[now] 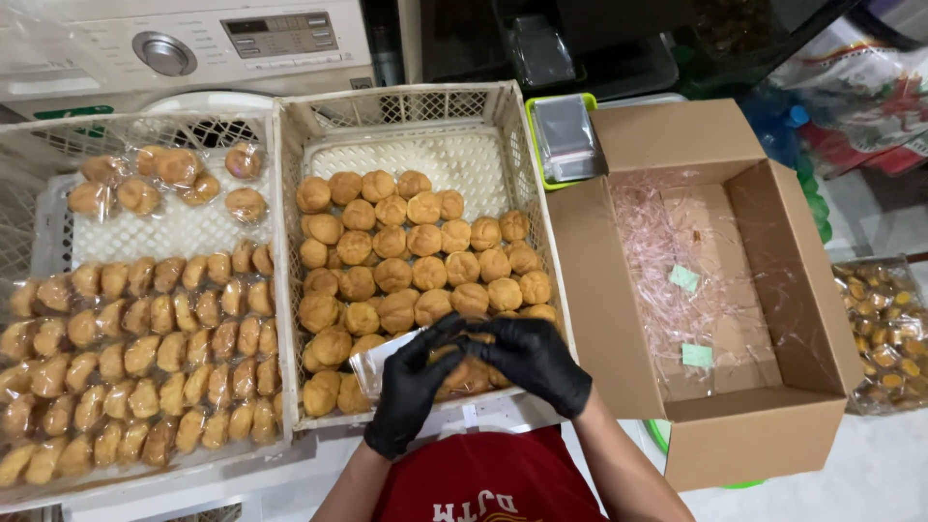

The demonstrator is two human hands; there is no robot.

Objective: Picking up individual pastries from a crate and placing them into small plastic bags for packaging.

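Note:
Both my hands wear black gloves and meet over the near edge of the middle crate (pixel 287 242). My left hand (pixel 411 387) and my right hand (pixel 536 360) together hold a clear plastic bag (pixel 372 365) with a golden round pastry (pixel 462 372) going into it. Beneath them the white lattice crate holds several loose unwrapped pastries (pixel 406 256). The crate on the left (pixel 164 227) is filled with rows of pastries sealed in clear bags (pixel 145 372).
An open cardboard box (pixel 773 425) with pink twist ties and green slips stands on the right. A green tray of clear bags (pixel 565 135) sits behind it. A bag of small yellow items (pixel 884 333) lies at far right. A washing machine (pixel 184 43) stands behind the crates.

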